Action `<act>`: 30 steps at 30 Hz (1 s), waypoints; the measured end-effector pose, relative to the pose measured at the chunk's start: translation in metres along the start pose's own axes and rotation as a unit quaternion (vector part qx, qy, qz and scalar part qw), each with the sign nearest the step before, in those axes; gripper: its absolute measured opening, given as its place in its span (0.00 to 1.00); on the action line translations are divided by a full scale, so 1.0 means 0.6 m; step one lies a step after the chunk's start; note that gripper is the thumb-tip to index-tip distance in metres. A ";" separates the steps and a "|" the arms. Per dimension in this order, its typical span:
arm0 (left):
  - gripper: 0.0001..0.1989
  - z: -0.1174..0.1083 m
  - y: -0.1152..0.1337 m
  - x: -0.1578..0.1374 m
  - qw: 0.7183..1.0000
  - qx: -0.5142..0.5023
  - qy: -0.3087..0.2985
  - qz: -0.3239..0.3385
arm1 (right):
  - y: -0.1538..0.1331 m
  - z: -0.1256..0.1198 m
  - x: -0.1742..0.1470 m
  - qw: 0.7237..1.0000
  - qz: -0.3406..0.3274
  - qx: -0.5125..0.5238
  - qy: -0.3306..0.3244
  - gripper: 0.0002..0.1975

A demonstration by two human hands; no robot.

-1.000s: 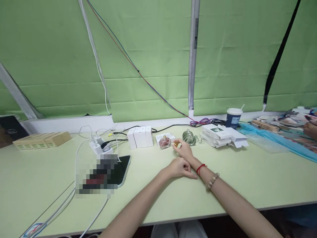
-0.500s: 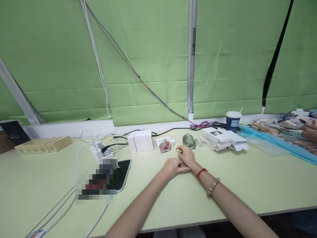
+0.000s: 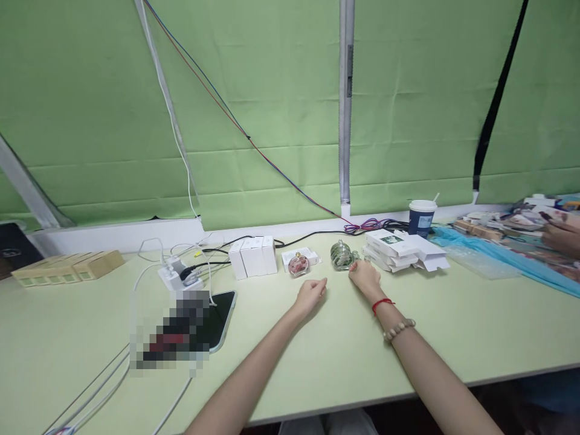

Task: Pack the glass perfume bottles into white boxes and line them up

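My left hand point(image 3: 312, 297) rests low over the table, fingers curled in and thumb side pointing forward; whatever may be in it is hidden. My right hand point(image 3: 366, 279) has its fingers bent together beside a rounded green-tinted glass bottle point(image 3: 341, 256) and small clear glass pieces point(image 3: 356, 256). Its fingertips are at those pieces, but I cannot tell whether they grip one. A round bottle with pink contents and a gold top point(image 3: 299, 264) stands farther left, in front of a flat white box point(image 3: 312, 254).
White boxes point(image 3: 254, 258) stand at centre left. Flattened white cartons point(image 3: 399, 251) and a lidded cup point(image 3: 421, 219) are on the right. A phone point(image 3: 222, 320), power strip point(image 3: 171, 279) and cables lie left. At far right is another person's hand point(image 3: 562, 238).
My right hand has moved right, away from my left hand, to the small glass pieces. The gold object seen at its fingers before no longer shows. My hands are now apart.
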State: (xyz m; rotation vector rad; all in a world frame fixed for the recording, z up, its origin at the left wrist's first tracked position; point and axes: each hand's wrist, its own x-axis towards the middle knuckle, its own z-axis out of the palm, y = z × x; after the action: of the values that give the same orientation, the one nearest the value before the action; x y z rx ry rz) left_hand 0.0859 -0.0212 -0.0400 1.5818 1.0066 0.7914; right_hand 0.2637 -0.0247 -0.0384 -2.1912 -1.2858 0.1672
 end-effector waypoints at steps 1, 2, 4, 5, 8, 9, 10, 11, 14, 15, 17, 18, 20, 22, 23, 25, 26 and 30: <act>0.21 -0.002 0.002 0.003 0.993 -0.114 0.009 -0.026 | 0.008 -0.001 0.005 1.000 0.011 0.001 0.003 0.12; 0.20 -0.005 0.005 0.006 0.977 -0.209 0.019 -0.046 | 0.015 -0.003 0.010 1.000 0.019 0.003 0.007 0.13; 0.19 -0.013 0.011 0.010 0.945 -0.320 0.032 -0.062 | 0.027 -0.005 0.017 0.999 0.032 0.005 0.017 0.14; 0.19 -0.018 0.013 0.011 0.938 -0.341 0.034 -0.060 | 0.031 -0.005 0.020 0.999 0.039 0.007 0.024 0.15; 0.19 -0.029 0.018 0.010 0.921 -0.383 0.035 -0.052 | 0.039 -0.008 0.025 0.997 0.061 0.012 0.046 0.17; 0.19 -0.032 0.019 0.009 0.916 -0.396 0.035 -0.052 | 0.041 -0.009 0.025 0.996 0.066 0.013 0.053 0.18; 0.18 -0.033 0.019 0.008 0.911 -0.408 0.034 -0.053 | 0.042 -0.009 0.024 0.996 0.069 0.014 0.060 0.19; 0.18 -0.033 0.019 0.007 0.906 -0.417 0.032 -0.056 | 0.042 -0.009 0.024 0.996 0.067 0.016 0.065 0.20; 0.18 -0.030 0.018 0.005 0.896 -0.438 0.029 -0.061 | 0.042 -0.008 0.020 0.996 0.044 0.031 0.077 0.22; 0.18 -0.029 0.017 0.005 0.893 -0.444 0.027 -0.065 | 0.041 -0.007 0.018 0.995 0.034 0.039 0.084 0.22; 0.18 -0.025 0.016 0.007 0.885 -0.458 0.028 -0.072 | 0.038 -0.008 0.017 0.992 0.018 0.056 0.112 0.22; 0.18 -0.024 0.015 0.007 0.881 -0.466 0.031 -0.075 | 0.035 -0.009 0.016 0.989 0.011 0.068 0.132 0.22; 0.18 -0.021 0.014 0.009 0.875 -0.476 0.041 -0.078 | 0.028 -0.013 0.017 0.978 -0.011 0.099 0.185 0.20; 0.17 -0.020 0.013 0.011 0.873 -0.479 0.046 -0.076 | 0.017 -0.018 0.016 0.961 -0.045 0.139 0.233 0.18; 0.17 -0.020 0.012 0.011 0.873 -0.479 0.042 -0.076 | 0.010 -0.019 0.014 0.953 -0.067 0.158 0.250 0.16; 0.16 -0.021 0.013 0.011 0.870 -0.484 0.040 -0.082 | -0.007 -0.021 0.006 0.939 -0.123 0.191 0.260 0.13; 0.16 -0.021 0.013 0.011 0.867 -0.488 0.042 -0.086 | -0.016 -0.020 0.000 0.933 -0.158 0.203 0.253 0.12; 0.14 -0.027 0.015 0.012 0.858 -0.500 0.032 -0.115 | -0.050 -0.007 -0.032 0.910 -0.322 0.201 0.169 0.08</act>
State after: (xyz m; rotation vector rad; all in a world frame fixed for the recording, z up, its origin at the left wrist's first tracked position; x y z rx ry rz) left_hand 0.0766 -0.0090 -0.0278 0.5245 0.6175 0.9732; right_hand 0.2324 -0.0318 -0.0224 -1.2971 -1.5309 -0.1886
